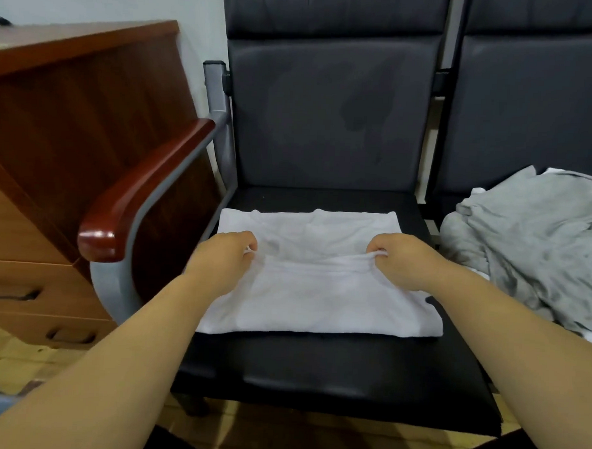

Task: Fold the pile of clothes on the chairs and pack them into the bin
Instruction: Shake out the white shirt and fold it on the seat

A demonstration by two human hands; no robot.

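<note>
Left hand (224, 258), right hand (402, 261), both forearms (122, 346) bare.

garment (318, 309) on chair seat (316, 376), clothes pile (539, 239) right, perhaps a cabinet (73, 115) left

You have bare black seat (316, 366) in front of the white garment (318, 302), open toward you, and a narrow bare strip behind it before the padded backrest (325, 114) walls off the far side. On your left the wooden armrest (145, 185) rises just beside the garment's edge. On your right the grey clothes pile (528, 246) is heaped just past the seat's edge, near the garment's corner.
</note>
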